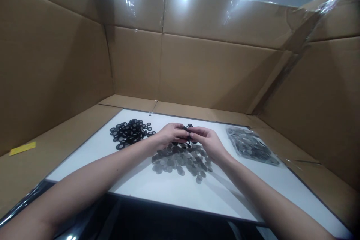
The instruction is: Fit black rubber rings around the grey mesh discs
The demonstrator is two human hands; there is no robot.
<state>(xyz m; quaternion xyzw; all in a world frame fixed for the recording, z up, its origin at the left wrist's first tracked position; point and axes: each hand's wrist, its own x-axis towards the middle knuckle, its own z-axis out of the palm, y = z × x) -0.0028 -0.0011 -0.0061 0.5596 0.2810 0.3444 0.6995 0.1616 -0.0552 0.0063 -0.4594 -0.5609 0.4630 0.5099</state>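
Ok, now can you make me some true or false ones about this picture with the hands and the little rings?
1. The black rings lie in a heap on the white board. True.
2. The left hand and the right hand are close together above the grey discs. True.
3. The plastic bag lies to the left of the black rings. False: it lies on the right side of the board, past the hands.
4. The yellow strip lies on the white board. False: it lies on the brown cardboard, left of the board.
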